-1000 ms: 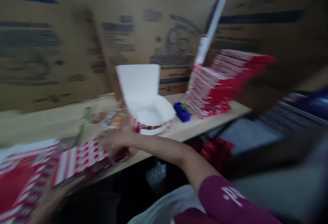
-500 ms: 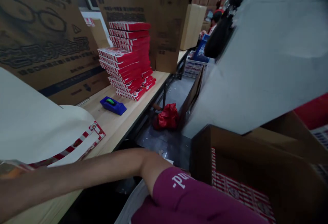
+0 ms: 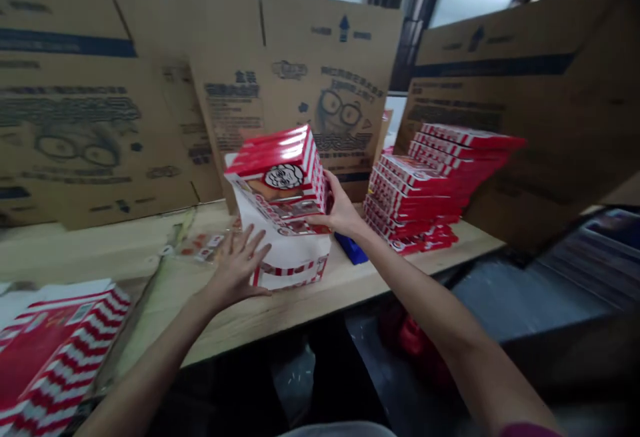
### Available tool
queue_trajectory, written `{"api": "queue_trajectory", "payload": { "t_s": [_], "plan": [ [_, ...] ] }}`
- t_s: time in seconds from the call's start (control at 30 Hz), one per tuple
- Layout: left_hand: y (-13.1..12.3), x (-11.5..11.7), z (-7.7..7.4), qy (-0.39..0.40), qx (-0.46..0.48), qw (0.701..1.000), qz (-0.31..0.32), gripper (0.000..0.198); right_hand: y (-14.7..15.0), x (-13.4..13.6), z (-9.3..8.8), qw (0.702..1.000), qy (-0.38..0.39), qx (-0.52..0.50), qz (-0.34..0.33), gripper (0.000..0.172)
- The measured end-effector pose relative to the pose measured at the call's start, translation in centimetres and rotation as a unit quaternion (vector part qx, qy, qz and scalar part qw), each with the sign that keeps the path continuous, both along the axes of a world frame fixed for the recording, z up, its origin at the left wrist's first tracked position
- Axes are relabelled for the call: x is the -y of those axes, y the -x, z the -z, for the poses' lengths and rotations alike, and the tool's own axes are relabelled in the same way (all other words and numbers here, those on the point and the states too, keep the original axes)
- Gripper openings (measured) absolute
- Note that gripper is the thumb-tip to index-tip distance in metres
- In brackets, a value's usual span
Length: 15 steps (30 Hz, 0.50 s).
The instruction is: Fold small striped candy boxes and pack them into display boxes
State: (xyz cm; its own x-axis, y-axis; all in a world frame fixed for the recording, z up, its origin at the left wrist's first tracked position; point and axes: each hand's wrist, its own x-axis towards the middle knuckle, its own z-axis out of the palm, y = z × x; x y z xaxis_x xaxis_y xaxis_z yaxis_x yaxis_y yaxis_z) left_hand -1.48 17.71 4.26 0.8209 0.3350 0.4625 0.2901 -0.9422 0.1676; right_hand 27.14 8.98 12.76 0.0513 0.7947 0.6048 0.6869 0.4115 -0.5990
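Note:
A bundle of red-and-white striped boxes (image 3: 280, 173) with a round printed emblem stands tilted over the table. My right hand (image 3: 343, 210) is closed on its right side, thumb in front. Under and in front of the bundle is a white carton (image 3: 295, 250) with striped trim; I cannot tell how far the bundle sits inside it. My left hand (image 3: 237, 267) is open, fingers spread, at the carton's front left; whether it touches is unclear. Just right of the carton, a blue tape dispenser (image 3: 351, 248) shows partly behind my right forearm.
Stacked red-and-white boxes (image 3: 420, 187) stand on the table (image 3: 390, 283) at the right. Clear packets (image 3: 200, 247) lie left of the carton. Striped flat packaging (image 3: 60, 350) is at the lower left. Large cardboard cartons (image 3: 240, 57) line the back.
The view has swung left from the floor and open carton to the table. Both hands now show, with my right hand holding the striped boxes. The large white panel at right has left view.

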Motion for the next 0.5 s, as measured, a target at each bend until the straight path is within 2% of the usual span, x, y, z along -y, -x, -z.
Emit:
{"api": "queue_trajectory", "payload": {
  "t_s": [0.1,0.17,0.23,0.33,0.43,0.5],
  "plan": [
    [-0.5,-1.3,1.6,0.031,-0.001,0.999,-0.007,0.046,-0.3,-1.3,1.9,0.997,0.07,0.038,0.004,0.114],
    [-0.3,-1.4,2.3,0.008,-0.009,0.999,-0.034,0.03,-0.1,-2.1,2.5,0.988,0.122,0.098,0.009,0.108],
    [0.0,-1.3,2.6,-0.03,-0.02,0.997,-0.066,0.026,0.3,-2.8,3.0,0.964,0.19,0.184,0.008,0.103],
    [0.1,-1.0,3.0,-0.041,-0.019,0.994,-0.099,0.023,1.1,-3.4,4.1,0.906,0.306,0.293,-0.02,0.097],
    [0.3,-0.1,3.8,0.014,0.018,0.993,-0.116,0.02,1.9,-3.6,5.5,0.862,0.385,0.325,-0.045,0.097],
    [0.5,2.0,4.9,0.07,0.091,0.983,-0.145,0.034,2.3,-3.6,6.2,0.854,0.399,0.329,-0.051,0.103]
  ]
}}
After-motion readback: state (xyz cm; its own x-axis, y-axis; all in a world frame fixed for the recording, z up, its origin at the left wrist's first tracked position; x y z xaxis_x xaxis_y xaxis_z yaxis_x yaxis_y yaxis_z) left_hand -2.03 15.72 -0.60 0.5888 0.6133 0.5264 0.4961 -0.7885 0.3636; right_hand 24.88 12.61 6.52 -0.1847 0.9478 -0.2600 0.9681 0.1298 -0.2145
